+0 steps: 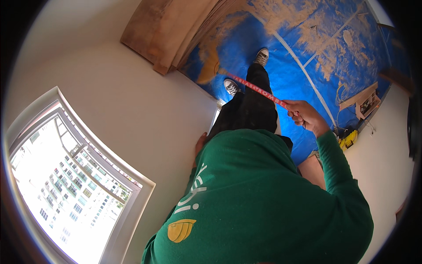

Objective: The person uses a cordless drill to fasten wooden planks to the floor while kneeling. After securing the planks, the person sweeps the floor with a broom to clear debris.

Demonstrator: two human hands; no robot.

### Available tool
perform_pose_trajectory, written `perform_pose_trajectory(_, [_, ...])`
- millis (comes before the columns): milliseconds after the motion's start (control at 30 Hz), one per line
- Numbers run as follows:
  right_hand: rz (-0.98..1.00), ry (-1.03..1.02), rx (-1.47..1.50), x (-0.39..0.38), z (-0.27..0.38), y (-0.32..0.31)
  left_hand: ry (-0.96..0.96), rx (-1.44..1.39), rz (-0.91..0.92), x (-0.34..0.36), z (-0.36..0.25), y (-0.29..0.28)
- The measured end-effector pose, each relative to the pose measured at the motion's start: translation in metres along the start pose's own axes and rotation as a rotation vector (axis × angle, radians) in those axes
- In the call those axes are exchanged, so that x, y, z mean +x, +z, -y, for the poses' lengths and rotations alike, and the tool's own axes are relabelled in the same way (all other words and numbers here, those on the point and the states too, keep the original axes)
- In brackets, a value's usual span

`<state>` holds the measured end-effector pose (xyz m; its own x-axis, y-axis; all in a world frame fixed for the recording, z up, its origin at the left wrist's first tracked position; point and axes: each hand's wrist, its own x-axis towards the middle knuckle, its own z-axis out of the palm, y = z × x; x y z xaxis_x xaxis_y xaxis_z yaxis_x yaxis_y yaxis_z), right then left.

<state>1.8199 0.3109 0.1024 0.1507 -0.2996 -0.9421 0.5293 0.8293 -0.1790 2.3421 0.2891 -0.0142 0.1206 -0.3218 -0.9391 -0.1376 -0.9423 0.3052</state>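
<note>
My right hand (305, 116) is closed round the end of a broom's red handle (261, 91), which has white lettering along it. The handle slants across in front of my legs toward the far left. At its far end, a tan fan-shaped broom head (209, 69) rests on the blue floor sheet (303, 92), beside scattered brown dust (336, 48). Close to my left hip and the wall, my left hand (201, 143) shows only in part behind my green shirt. Its fingers are too hidden to read.
Wooden panels (154, 33) lean against the left wall, near the broom head. A window (74, 185) is at the lower left. On the right sit a wooden box (368, 103) with things inside, loose cords and a yellow object (348, 140). My shoes (231, 86) stand on the sheet.
</note>
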Motion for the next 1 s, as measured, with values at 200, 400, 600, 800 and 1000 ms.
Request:
perform_pose_trajectory(200, [0.359,-0.014,-0.522,0.207,0.050,0.012,-0.017,0.109,0.041,0.006,0.013,-0.012])
perform_pose_trajectory(400, [0.336,-0.268,-0.578,0.405,0.102,0.120,0.159,0.589,0.091,0.003,0.014,-0.022])
perform_pose_trajectory(600, [0.023,-0.108,-0.266,0.385,0.081,0.138,0.071,0.596,0.083,-0.004,0.006,-0.009])
perform_pose_trajectory(800, [0.160,-0.133,-0.284,0.218,-0.002,0.075,0.049,0.200,0.041,0.000,-0.008,0.006])
perform_pose_trajectory(1000, [0.200,0.093,-0.407,0.140,-0.001,0.006,0.033,0.208,0.063,0.008,-0.008,0.002])
